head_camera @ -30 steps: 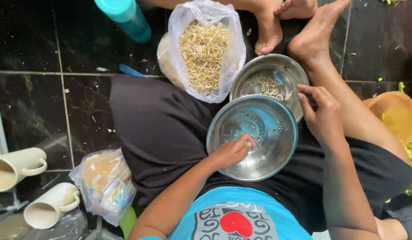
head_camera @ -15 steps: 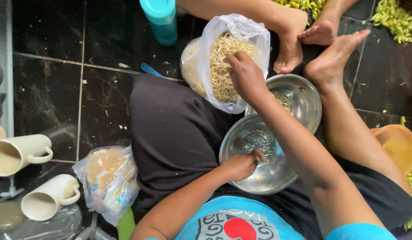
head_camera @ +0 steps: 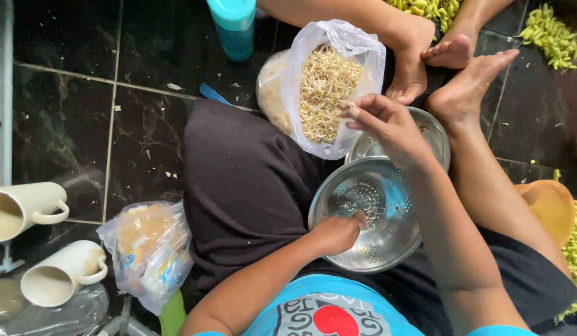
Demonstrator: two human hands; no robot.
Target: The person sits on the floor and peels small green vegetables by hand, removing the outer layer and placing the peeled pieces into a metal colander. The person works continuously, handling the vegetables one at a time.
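A person sits cross-legged on a dark tiled floor (head_camera: 70,112), seen from above. A perforated steel colander (head_camera: 369,218) rests on their lap, just right of the picture's centre. The left hand (head_camera: 338,233) sits at the colander's eight o'clock edge, fingers curled together inside the rim; whether they pinch anything I cannot tell. A few pale sprouts lie on the colander's bottom.

The right hand (head_camera: 388,124) hovers at the colander's twelve o'clock, fingertips drawn together as if pinching, right at the mouth of an open clear plastic bag (head_camera: 329,87) filled with pale bean sprouts. What sits between the fingertips is too small to make out. The bag stands on the floor just beyond the black-clad knee. A second steel bowl (head_camera: 435,130) sits behind the colander at its one o'clock, mostly hidden by the right hand and wrist.

Around the scene: a teal bottle (head_camera: 234,28) at eleven o'clock from the bag, two cream mugs (head_camera: 27,208) lying at the far nine o'clock side, a plastic bag of yellowish food (head_camera: 148,246) beside the left knee, an orange bowl (head_camera: 550,202) at three o'clock, and heaps of yellow-green pods (head_camera: 550,31) at one o'clock.
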